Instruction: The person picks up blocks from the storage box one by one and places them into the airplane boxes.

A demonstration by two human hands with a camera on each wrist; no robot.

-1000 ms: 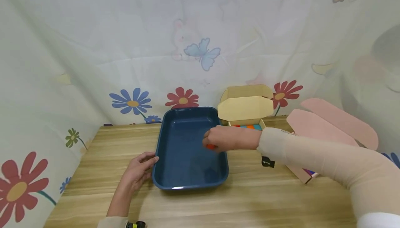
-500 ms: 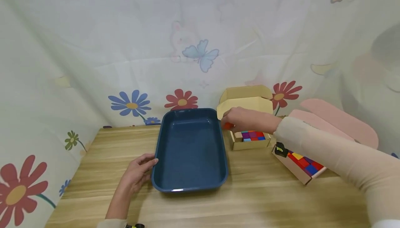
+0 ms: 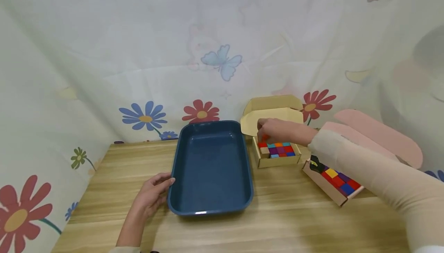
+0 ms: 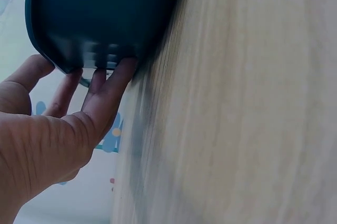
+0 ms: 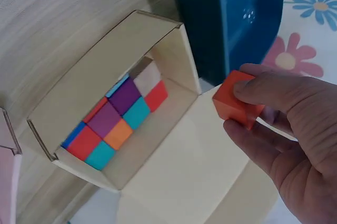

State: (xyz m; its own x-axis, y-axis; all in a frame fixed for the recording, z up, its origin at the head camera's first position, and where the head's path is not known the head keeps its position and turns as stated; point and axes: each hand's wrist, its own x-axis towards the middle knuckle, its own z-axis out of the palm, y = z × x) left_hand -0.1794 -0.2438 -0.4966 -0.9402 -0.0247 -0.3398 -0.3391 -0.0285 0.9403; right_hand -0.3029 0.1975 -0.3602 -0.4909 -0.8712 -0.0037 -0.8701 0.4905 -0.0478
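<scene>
My right hand (image 3: 274, 130) pinches an orange-red cube block (image 5: 237, 99) between thumb and fingers. It is held above the cream cardboard box (image 3: 279, 162), near the raised lid. Inside that box lie several coloured cubes in rows: red, teal, orange, purple, blue and one plain wood. A deep blue tray (image 3: 211, 168) stands left of the box, its inside bare. At the tray's left side, my left hand (image 3: 152, 192) touches the rim with its thumb. In the left wrist view, its extended fingers (image 4: 108, 95) touch the tray's outer side.
A pink cardboard box (image 3: 326, 185) with its lid up sits at the right under my right forearm, holding red, yellow, blue and purple blocks. A patterned cloth (image 3: 222, 21) hangs behind the wooden table (image 3: 277, 222).
My right hand has moved right, from over the tray to above the cream box, still pinching the orange-red block. My left hand has stayed at the tray's side.
</scene>
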